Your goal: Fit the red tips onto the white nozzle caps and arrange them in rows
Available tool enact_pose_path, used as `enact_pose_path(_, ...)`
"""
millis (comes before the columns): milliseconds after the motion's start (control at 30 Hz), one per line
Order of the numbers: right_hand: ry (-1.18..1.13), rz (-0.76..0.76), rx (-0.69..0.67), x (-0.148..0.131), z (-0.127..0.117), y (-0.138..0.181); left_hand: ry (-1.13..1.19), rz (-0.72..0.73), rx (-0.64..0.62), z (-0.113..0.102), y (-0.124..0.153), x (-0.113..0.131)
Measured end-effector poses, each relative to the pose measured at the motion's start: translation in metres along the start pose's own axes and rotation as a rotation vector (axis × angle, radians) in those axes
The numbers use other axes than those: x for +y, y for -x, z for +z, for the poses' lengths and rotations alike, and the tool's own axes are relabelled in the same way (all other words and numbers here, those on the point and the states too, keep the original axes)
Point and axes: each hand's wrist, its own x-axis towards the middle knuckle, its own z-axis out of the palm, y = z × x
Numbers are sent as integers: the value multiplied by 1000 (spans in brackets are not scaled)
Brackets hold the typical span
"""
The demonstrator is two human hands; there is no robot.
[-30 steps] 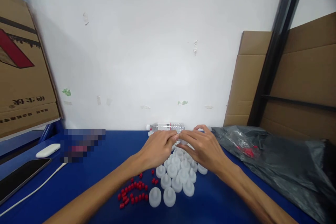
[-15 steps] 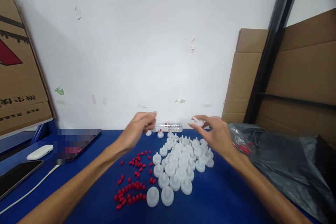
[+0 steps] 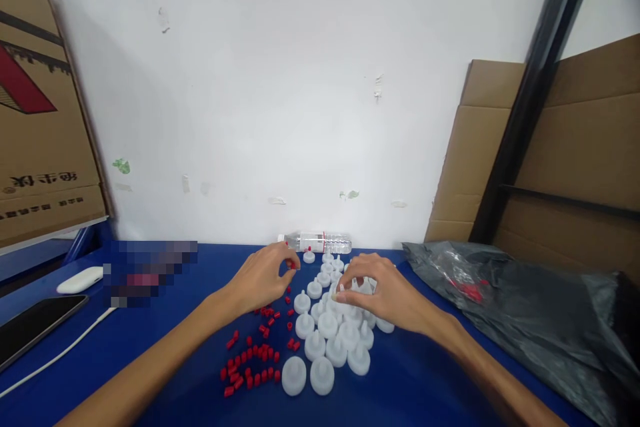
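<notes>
My left hand (image 3: 263, 273) is closed in a pinch above the table, with a small red cap (image 3: 293, 265) showing between thumb and fingertips. My right hand (image 3: 387, 293) hovers low over the white caps, its thumb and fingers curled round a white nozzle cap (image 3: 342, 288), mostly hidden by the fingers. Below and between the hands stands a cluster of white nozzle caps (image 3: 327, 324), most with their spouts up. Loose small red caps (image 3: 255, 351) lie scattered left of them. One white nozzle cap with a red tip (image 3: 309, 257) stands behind, near the bottle.
A clear plastic bottle (image 3: 337, 243) lies along the wall. On the right is a dark grey plastic bag (image 3: 535, 307) with red pieces in clear film. To the left are a phone (image 3: 40, 323), a white case (image 3: 80, 280) and a cable (image 3: 65, 355). Cardboard stands at both sides.
My right hand has come down and left with the white nozzle cap, to over the cluster. My left hand has moved slightly down from in front of the bottle; the red cap now shows in its fingertips.
</notes>
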Motion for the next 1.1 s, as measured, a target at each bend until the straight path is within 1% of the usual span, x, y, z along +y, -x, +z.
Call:
enact_pose_path(167, 23, 35, -75, 0, 0, 3, -15, 10, -58, 4, 1, -5)
enact_pose_path(333, -10, 35, -36, 1, -4, 2, -72, 10, -130, 2, 3, -1)
enact_pose_path(467, -8, 24, -35, -2, -8, 1, -96, -5, -120, -1, 3, -3)
enact_pose_path(533, 6, 7, -11, -2, -8, 1, -114, -18, -100, -3, 0, -7)
enact_pose_path(600, 26, -11, 41, -1, -8, 0, -140, -33, -67, -5, -7, -13)
enact_pose_path(700, 48, -13, 132, 2, -8, 0, -194, -71, -17, -4, -25, -24)
enact_pose_path(800, 56, -2, 184, 6, -8, -1, -246, -105, -19, 3, -47, -35)
enact_pose_path(933, 68, -10, 188, 7, -6, -2, -298, -164, -47, 20, -66, -46)
enact_pose_path(1033, 83, -22, 180, 7, -5, -1, -300, -205, -61, 31, -70, -52)
enact_pose_path(1100, 95, -31, 183, 7, -4, -1, -278, -231, -59, 33, -70, -53)
